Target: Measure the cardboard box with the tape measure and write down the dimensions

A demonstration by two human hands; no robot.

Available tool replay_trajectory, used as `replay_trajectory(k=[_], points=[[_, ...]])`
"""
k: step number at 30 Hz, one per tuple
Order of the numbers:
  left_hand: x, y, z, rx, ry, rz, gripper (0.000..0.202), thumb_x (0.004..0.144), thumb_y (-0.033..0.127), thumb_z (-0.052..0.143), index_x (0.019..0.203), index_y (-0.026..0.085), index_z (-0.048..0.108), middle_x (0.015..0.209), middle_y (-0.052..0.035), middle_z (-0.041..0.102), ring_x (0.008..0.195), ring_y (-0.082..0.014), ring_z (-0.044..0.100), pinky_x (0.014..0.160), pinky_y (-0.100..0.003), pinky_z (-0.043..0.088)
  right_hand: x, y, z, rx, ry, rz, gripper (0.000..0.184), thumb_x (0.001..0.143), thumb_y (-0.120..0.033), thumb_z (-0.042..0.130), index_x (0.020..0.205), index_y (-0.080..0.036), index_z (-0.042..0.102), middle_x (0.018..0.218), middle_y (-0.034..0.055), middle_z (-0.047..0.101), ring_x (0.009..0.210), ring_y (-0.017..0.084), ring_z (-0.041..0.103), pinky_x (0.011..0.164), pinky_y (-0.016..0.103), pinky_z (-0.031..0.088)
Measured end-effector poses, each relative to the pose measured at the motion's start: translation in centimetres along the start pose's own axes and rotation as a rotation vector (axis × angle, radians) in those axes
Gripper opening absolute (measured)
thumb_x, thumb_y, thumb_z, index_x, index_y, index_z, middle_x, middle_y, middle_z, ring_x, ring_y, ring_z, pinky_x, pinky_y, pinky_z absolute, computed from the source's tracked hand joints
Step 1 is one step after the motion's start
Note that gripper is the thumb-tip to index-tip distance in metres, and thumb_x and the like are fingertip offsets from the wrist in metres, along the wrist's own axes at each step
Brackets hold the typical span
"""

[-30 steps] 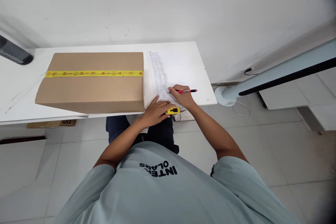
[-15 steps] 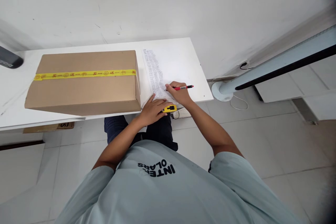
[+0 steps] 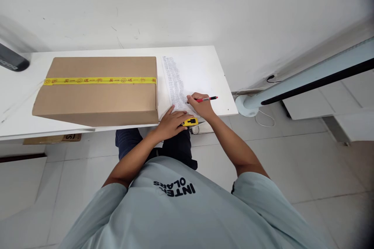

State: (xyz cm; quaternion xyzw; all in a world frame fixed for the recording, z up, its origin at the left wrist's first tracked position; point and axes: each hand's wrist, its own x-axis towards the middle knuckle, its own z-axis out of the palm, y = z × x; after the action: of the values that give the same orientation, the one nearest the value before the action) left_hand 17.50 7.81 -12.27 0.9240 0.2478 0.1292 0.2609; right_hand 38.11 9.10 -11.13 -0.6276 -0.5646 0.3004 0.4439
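My right hand (image 3: 201,105) is closed round a red pen (image 3: 209,99), its tip down on a sheet of paper (image 3: 193,79). Dense handwriting covers the paper's left side. At the table's front edge, my left hand (image 3: 172,123) touches the lower part of the sheet with its upper fingers. A yellow utility knife (image 3: 190,122) sticks out to the right from this hand, its blade pointing right; the grip on it is partly hidden.
A brown cardboard box (image 3: 99,99) with yellow printed tape (image 3: 102,80) stands left of the paper on the white table (image 3: 223,103). A dark object (image 3: 13,59) is at the far left. Right of the table rises a pale blue column (image 3: 289,81) on a round base, with a white cable.
The view has shifted slightly, so the box and paper appear a little further right. My right hand and the pen moved slightly along the paper. Both hands keep their holds.
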Motion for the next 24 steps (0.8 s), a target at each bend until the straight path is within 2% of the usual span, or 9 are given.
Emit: replay_trajectory(k=[8, 15, 24], points=[[-0.13, 0.01, 0.17, -0.008, 0.019, 0.007, 0.053, 0.1, 0.032, 0.064, 0.152, 0.031, 0.053, 0.147, -0.0082, 0.066, 0.144, -0.0253, 0.056, 0.135, -0.059, 0.017, 0.01, 0.17, 0.11, 0.0, 0.028, 0.007, 0.052, 0.087, -0.063, 0.065, 0.056, -0.025, 0.049, 0.058, -0.0003, 0.057, 0.063, 0.018, 0.053, 0.064, 0.035, 0.043], [-0.11, 0.01, 0.24, -0.018, 0.019, 0.005, 0.054, 0.1, 0.031, 0.064, 0.152, 0.031, 0.053, 0.147, -0.008, 0.066, 0.144, -0.0244, 0.056, 0.135, -0.059, 0.016, 0.03, 0.44, 0.05, 0.018, 0.016, 0.027, 0.053, 0.085, -0.066, 0.065, 0.056, -0.025, 0.051, 0.06, 0.0007, 0.062, 0.063, 0.018, 0.056, 0.062, 0.035, 0.044], [-0.08, -0.11, 0.11, -0.005, 0.02, 0.012, 0.053, 0.099, 0.034, 0.065, 0.151, 0.029, 0.054, 0.146, -0.0085, 0.067, 0.145, -0.0251, 0.056, 0.135, -0.059, 0.017, 0.02, 0.17, 0.01, 0.009, 0.066, 0.025, 0.048, 0.089, -0.059, 0.062, 0.056, -0.025, 0.052, 0.06, 0.0007, 0.06, 0.065, 0.019, 0.056, 0.064, 0.035, 0.045]])
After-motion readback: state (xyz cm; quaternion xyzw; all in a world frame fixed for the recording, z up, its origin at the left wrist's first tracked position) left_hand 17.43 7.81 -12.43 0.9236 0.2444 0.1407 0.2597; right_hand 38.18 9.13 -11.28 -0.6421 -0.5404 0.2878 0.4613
